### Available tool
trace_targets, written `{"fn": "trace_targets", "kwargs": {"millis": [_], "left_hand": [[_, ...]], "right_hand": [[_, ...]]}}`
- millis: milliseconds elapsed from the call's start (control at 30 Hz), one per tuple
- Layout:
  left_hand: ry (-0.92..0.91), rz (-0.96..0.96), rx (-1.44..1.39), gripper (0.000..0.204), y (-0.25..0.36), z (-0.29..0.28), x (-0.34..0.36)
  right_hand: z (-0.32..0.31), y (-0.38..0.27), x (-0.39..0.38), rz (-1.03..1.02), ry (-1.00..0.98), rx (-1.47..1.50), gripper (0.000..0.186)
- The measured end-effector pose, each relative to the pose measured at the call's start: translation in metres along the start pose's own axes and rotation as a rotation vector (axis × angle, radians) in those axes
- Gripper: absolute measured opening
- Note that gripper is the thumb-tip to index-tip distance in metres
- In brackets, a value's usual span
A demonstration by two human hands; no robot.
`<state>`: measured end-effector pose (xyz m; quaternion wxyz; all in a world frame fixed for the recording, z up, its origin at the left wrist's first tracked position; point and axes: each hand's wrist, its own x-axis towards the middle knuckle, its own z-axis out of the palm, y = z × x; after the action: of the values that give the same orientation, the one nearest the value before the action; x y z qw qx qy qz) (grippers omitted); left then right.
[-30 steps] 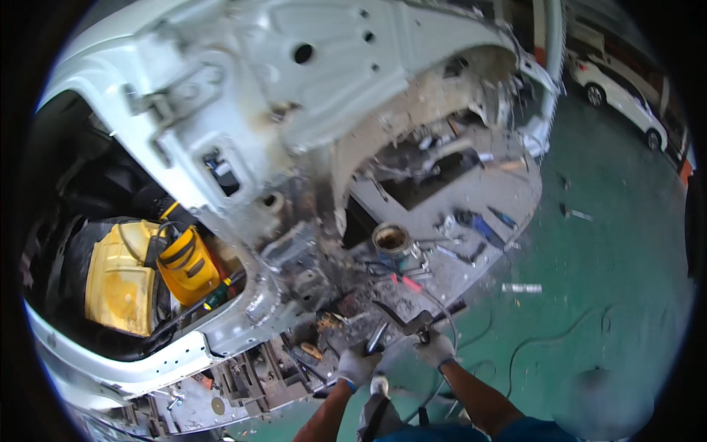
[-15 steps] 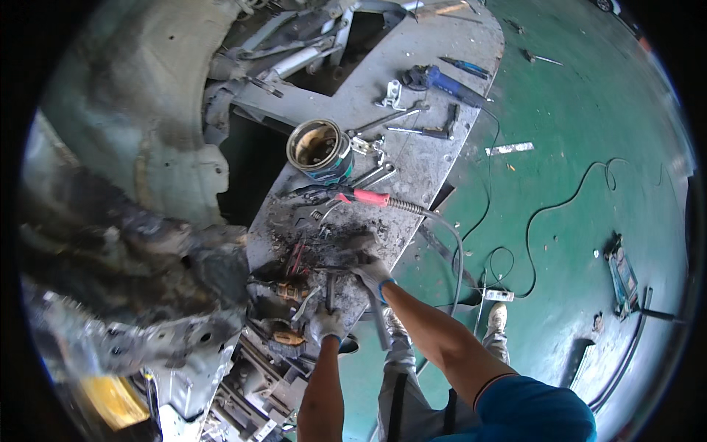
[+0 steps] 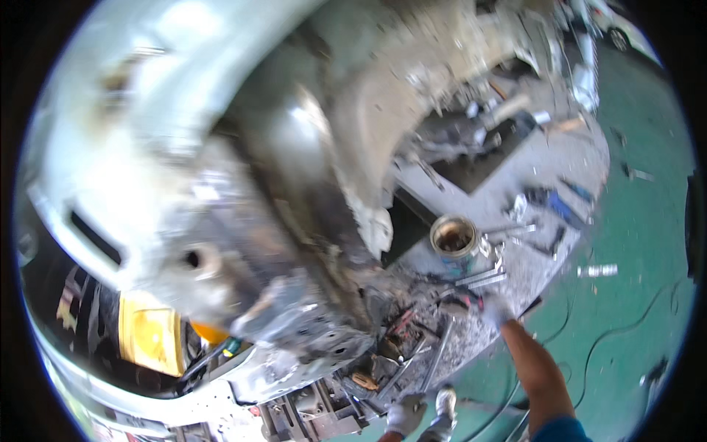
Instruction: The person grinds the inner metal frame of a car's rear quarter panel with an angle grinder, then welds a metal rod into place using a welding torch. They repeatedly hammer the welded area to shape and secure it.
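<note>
My right hand [image 3: 498, 309], in a pale glove smeared by motion, closes over the handle of a red-and-black welding torch [image 3: 475, 301] on the grey bench plate [image 3: 482, 335]. Its reddish front end shows left of the glove. Below the bench's near edge, my gloved left hand [image 3: 405, 415] hangs beside my shoe, fingers apart and nothing visible in it. Between the hands lie a long metal bar [image 3: 437, 357] and another thin bar [image 3: 402, 367]. A tool with an orange-brown handle [image 3: 364, 380] lies by the bench's left edge.
A battered car body [image 3: 294, 184] fills the left side. On the plate stand an open can [image 3: 460, 267], wrenches [image 3: 482, 280] and a blue angle grinder [image 3: 552, 202]. A cable [image 3: 615, 335] crosses the green floor. A yellow panel [image 3: 151, 331] is at lower left.
The view has swung left over the car body. My right hand has moved from the bars to the welding torch. My left hand has left the bench and dropped below its edge.
</note>
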<state>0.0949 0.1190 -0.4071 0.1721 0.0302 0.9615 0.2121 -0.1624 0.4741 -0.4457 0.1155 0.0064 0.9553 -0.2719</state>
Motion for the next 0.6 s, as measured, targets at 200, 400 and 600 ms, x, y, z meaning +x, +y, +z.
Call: {"fn": "trace_targets", "kwargs": {"millis": [200,400,600], "left_hand": [[0.395,0.595,-0.223,0.047,0.244,-0.119,-0.063],[0.822,1.154,0.204,0.032,0.425,-0.280,-0.094],[1.144,1.321,0.297,0.035,0.471,-0.356,-0.100]], "right_hand": [[-0.095,0.008,-0.252,-0.130,0.203,0.174,0.057],[-0.261,-0.052,-0.382,-0.474,0.313,0.565,0.049],[-0.353,-0.150,-0.417,-0.531,0.298,0.704,0.039]]}}
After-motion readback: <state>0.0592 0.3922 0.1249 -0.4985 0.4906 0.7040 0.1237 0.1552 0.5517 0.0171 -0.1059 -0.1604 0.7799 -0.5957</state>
